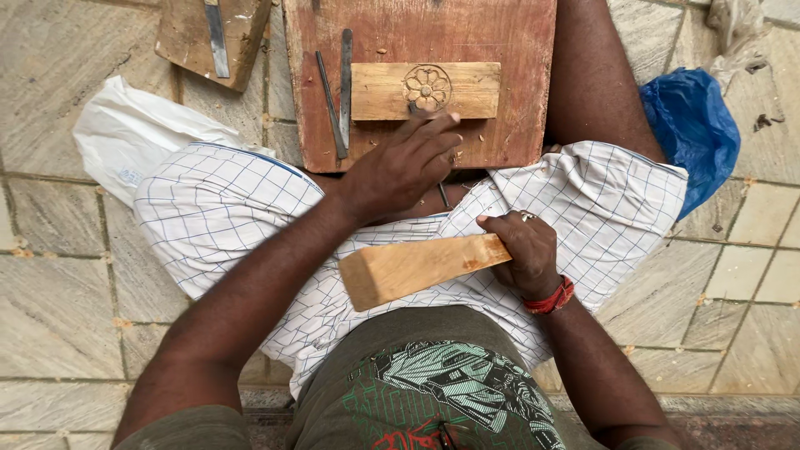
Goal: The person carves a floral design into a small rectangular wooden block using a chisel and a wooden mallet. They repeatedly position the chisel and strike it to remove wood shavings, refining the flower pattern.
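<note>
Clearly your left hand (400, 167) is closed around a thin metal chisel (443, 193), its fingertips resting at the lower edge of the pale rectangular wood block carved with a round flower (425, 90); the chisel's tip is hidden under the fingers, so I can only guess it sits just below the flower. Your right hand (525, 254) is clenched on the narrow end of a tapered pale wooden mallet (417, 268), held over your lap. The carved block lies on a reddish-brown wooden board (517, 42) across your legs, with two slim metal carving tools (337, 92) just beside its left end.

The block looks stiff and light, but its raised petals are likely fragile, so steady it by the plain ends or edges. The mallet seems solid and head-heavy; grip the thin end, as you do.
</note>
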